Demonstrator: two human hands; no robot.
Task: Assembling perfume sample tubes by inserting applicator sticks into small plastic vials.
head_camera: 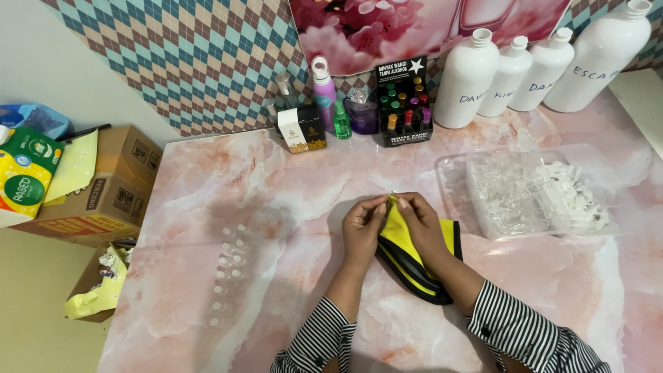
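Both hands, left hand and right hand, are pinching the top edge of a soft, light yellow-and-black fabric pouch lying on the pink marble counter; it is probably best gripped at that edge.

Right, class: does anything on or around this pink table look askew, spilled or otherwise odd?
Mostly tidy. One white bottle at the far right leans tilted while the other three stand upright. Small clear vials lie loose in rows on the table, apart from the tray. Both hands, left and right, pinch a yellow pouch.

Your right hand hides part of the yellow pouch; whatever your fingers pinch is too small to tell.
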